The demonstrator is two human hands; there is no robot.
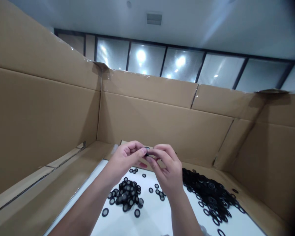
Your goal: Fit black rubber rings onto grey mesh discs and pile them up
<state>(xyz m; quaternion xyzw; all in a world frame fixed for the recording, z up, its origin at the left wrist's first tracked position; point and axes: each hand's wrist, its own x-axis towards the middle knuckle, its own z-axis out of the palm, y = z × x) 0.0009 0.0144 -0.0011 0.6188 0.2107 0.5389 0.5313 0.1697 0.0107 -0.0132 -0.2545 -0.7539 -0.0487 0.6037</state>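
My left hand (129, 158) and my right hand (167, 165) meet above the white surface. Between the left thumb and fingers sits a small black ring (147, 149), its far part hidden by the fingertips. The right thumb and forefinger close against the ring's right edge; whether they hold a second piece I cannot make out. Below the left hand lies a heap of black rings with grey centres (128, 194). To the right of my right hand spreads a larger pile of black open rings (211, 193).
Tall cardboard walls (147, 114) surround the white work surface (147, 219) at the left, back and right. A few grey-centred rings (159, 192) lie loose between the two piles. Single open rings (220, 232) trail toward the front right.
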